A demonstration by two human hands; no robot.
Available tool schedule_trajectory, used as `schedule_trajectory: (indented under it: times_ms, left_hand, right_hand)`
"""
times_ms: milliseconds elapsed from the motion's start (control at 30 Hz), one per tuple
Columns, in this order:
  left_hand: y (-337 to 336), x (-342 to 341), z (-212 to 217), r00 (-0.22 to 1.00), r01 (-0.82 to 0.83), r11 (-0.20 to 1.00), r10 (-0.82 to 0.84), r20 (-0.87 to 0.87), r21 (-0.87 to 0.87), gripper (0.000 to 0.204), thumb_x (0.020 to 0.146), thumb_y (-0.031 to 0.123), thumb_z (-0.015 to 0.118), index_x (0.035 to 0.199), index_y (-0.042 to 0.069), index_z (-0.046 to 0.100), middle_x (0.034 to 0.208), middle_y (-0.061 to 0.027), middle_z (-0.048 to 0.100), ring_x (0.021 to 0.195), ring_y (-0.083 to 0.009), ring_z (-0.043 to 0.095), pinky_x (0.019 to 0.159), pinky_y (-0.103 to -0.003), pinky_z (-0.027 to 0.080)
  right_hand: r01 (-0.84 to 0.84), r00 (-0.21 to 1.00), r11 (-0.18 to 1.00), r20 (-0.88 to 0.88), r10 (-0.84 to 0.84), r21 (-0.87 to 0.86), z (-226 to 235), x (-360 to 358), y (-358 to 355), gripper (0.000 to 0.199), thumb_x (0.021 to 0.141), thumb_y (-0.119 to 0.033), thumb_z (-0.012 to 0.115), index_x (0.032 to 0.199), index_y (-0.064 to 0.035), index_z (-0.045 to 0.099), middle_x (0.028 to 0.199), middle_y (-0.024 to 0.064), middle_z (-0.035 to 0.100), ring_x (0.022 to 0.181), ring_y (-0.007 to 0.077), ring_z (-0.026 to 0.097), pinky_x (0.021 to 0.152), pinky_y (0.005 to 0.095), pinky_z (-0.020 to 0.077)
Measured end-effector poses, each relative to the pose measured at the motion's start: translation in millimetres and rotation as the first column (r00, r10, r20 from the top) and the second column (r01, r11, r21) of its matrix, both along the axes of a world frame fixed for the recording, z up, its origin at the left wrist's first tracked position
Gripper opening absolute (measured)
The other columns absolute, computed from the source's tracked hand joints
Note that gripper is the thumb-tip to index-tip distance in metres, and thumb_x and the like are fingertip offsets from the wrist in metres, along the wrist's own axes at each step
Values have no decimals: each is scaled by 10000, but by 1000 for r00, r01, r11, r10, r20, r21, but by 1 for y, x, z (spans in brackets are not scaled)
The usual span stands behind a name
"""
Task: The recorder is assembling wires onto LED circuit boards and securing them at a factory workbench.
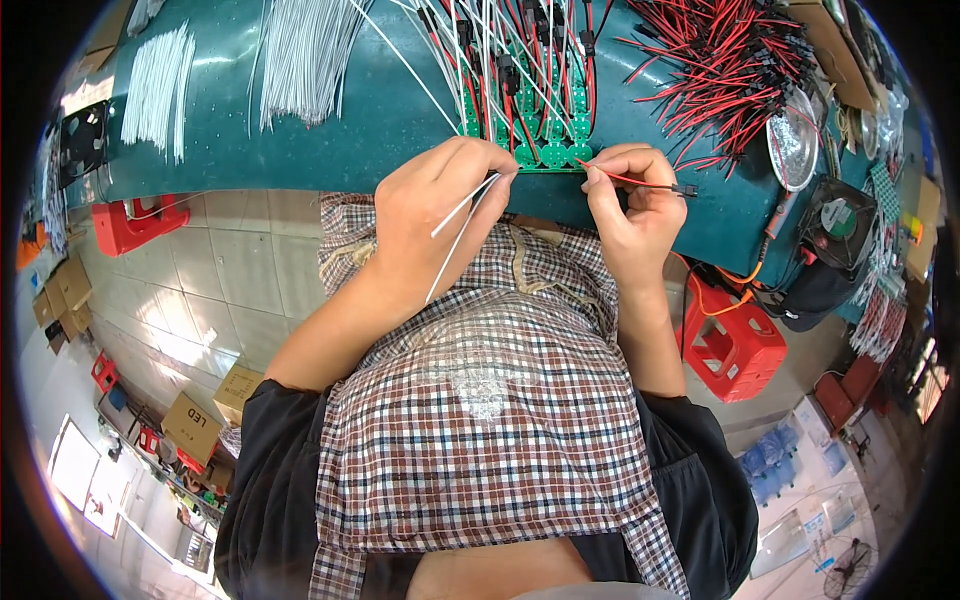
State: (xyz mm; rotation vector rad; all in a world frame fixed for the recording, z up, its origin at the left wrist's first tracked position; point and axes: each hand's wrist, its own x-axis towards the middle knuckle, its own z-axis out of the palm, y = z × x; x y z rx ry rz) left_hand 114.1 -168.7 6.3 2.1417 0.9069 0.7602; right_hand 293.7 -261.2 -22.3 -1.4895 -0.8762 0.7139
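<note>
A panel of green circuit boards (548,153) lies at the table's near edge, with many white wires and red-and-black leads standing up from it. My left hand (435,205) is closed in a pinch at the panel's near left side. Two thin white wires (447,258) pass through its fingers and stick out toward me. At the panel's near right corner, my right hand (637,205) pinches a red-and-black wire lead (640,183). The black connector (686,190) of that lead pokes out to the right of the hand, and its red tip reaches the board edge.
White wire bundles (310,65) lie on the green table (215,110) to the left. At the right are a heaped pile of red-and-black leads (725,65), a shiny oval dish (793,140), a soldering iron (779,212) and a black fan (838,222). A red stool (735,340) stands below.
</note>
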Motion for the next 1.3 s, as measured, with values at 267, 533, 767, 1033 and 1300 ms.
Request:
schedule_trajectory:
  times_ms: [267, 533, 767, 1033, 1300]
  left_hand:
    - [1, 7, 6, 995, -27, 999, 24, -94, -27, 104, 802, 99, 769, 832, 83, 670, 751, -55, 677, 666, -236, 664, 592, -348, 515]
    - [5, 14, 8, 953, -14, 996, 40, -301, 90, 184, 803, 213, 776, 776, 86, 646, 714, -58, 672, 633, -239, 669, 552, -363, 516]
    - [5, 17, 8, 949, -8, 992, 46, -311, 122, 184, 807, 130, 801, 839, 73, 629, 667, -36, 660, 572, -186, 645, 504, -324, 470]
    - [4, 17, 7, 965, 1, 989, 38, -259, 146, 163, 806, 108, 795, 860, 82, 643, 647, -29, 647, 556, -194, 634, 495, -327, 463]
    - [15, -1, 33, 974, -111, 993, 99, -202, -47, 136, 830, 164, 776, 863, 94, 664, 716, -56, 690, 627, -200, 685, 549, -313, 516]
  right_hand:
    - [7, 1000, 1000, 28, -6, -11, 2, -1, 0, 113, 810, 61, 700, 862, 9, 614, 870, 77, 666, 723, 85, 587, 656, 226, 486]
    - [53, 997, 996, 65, -49, -68, 5, -5, 1, 123, 780, 41, 721, 801, -8, 610, 790, 37, 668, 636, 51, 541, 593, 208, 455]
    - [43, 989, 996, 142, -31, -83, 3, -4, 2, 126, 758, 14, 734, 795, -21, 618, 769, 30, 670, 629, 57, 558, 586, 214, 459]
    - [30, 982, 995, 187, -11, -99, 5, -3, 4, 112, 758, -1, 732, 788, -28, 628, 755, 18, 670, 622, 59, 564, 581, 216, 455]
    - [58, 983, 991, 178, -36, -120, 4, -5, 4, 108, 767, 5, 725, 794, -27, 626, 746, 17, 665, 616, 54, 565, 575, 212, 452]
